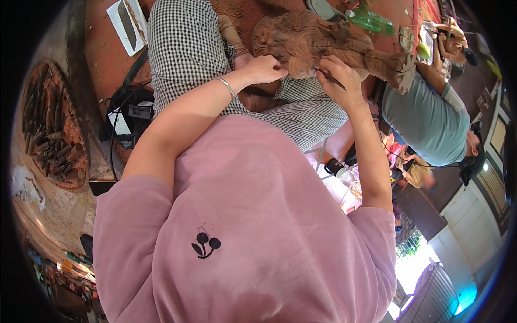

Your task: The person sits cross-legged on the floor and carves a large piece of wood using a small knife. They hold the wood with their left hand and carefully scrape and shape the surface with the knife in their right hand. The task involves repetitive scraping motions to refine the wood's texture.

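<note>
"Head view first: what lies at one o'clock?"

"A reddish-brown block of carved wood (301, 46) with swirling relief, its narrow end pointing to two o'clock, its lower edge by black-and-white checked trousers (183, 54)."

"And the person's left hand (263, 70)?"

"At twelve o'clock, fingers curled toward the thumb, just beside the wood's lower edge. Whether it touches the wood or pinches anything, one cannot tell. A silver metal bangle (226, 89) rings the wrist."

"The right hand (342, 77)?"

"Between one and two o'clock, closed around a slim, dark, pointed tool (336, 82) at the wood's lower edge. The two hands are apart."

"What else is around them?"

"Between nine and ten o'clock, a round brown basket (81, 129) holds dark, rod-shaped pieces (43, 107). Near one o'clock, beyond the wood, is a clear green plastic bottle (374, 22). Between two and three o'clock is another person in a grey-blue shirt (425, 118)."
</note>
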